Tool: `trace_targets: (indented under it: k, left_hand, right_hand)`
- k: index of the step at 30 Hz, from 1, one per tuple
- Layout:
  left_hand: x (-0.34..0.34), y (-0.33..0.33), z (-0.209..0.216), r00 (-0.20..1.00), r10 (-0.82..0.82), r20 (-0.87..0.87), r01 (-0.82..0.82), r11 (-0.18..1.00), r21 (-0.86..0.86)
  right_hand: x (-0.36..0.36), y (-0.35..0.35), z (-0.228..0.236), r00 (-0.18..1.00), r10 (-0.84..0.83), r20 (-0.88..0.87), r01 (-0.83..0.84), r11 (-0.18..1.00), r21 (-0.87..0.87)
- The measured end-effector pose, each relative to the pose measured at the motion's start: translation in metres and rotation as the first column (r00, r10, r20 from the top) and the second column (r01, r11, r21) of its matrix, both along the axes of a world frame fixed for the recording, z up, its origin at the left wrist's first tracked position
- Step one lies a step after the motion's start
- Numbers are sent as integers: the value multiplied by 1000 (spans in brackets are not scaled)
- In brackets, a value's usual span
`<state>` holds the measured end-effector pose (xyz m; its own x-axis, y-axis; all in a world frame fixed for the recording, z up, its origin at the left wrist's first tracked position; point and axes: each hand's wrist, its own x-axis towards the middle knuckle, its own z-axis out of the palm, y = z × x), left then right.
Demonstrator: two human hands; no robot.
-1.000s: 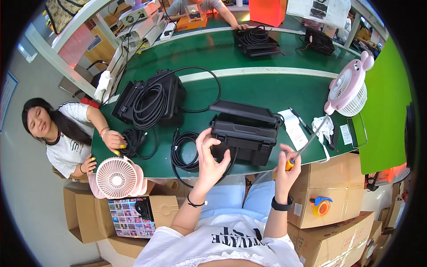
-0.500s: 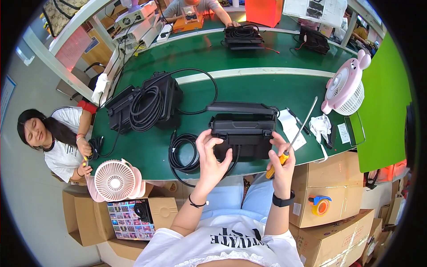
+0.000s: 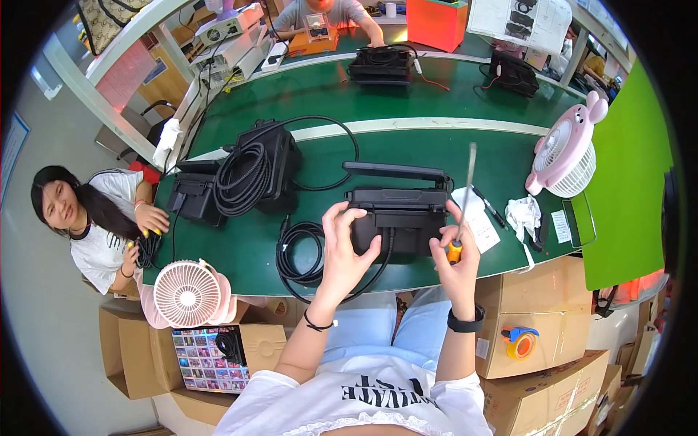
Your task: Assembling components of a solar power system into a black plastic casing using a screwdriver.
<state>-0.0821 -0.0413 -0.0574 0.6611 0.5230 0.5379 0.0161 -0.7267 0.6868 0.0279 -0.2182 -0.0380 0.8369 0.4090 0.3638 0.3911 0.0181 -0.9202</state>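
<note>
A black plastic case [image 3: 396, 232] with a raised carrying handle [image 3: 396, 171] stands on the green table in front of me. My left hand [image 3: 345, 243] grips its left front corner, fingers curled at the upper edge and thumb against the front. With my right hand [image 3: 458, 261] I hold a screwdriver [image 3: 455, 251] by its yellow handle, the shaft pointing up and away. Fingers of that hand also touch the case's right front corner. A black cable runs down from the case's front, and a coiled cable [image 3: 299, 254] lies just left of it.
Another black case [image 3: 280, 163] with coiled cable stands at left. Pink fans [image 3: 187, 294] [image 3: 563, 149] flank the table; paper [image 3: 480, 221], a pen [image 3: 488, 208] and crumpled tissue [image 3: 523, 214] lie right. Co-workers are at left and across. Cardboard boxes [image 3: 531, 312] stand below.
The screwdriver's shaft has swung from slanting right to nearly upright. The case front has tilted a little. The co-worker at left has moved a hand onto the table edge.
</note>
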Motion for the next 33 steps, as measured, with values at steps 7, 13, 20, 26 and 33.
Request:
trace_targets:
  k: [7,13,20,26,33]
  left_hand:
    - [9,1,10,994,70,-87,-64,996,69]
    - [30,20,13,988,15,-155,8,989,145]
    - [46,35,22,990,-60,-125,98,941,323]
    - [57,37,10,968,-245,56,227,948,222]
    - [64,35,-4,957,-136,256,39,936,351]
  right_hand:
    - [6,1,5,980,-27,198,49,993,-111]
    - [4,4,13,943,-14,333,122,944,-308]
    - [16,0,8,936,38,350,111,911,-396]
    - [18,2,9,896,13,444,171,912,-372]
    - [18,7,23,863,19,505,205,900,-385]
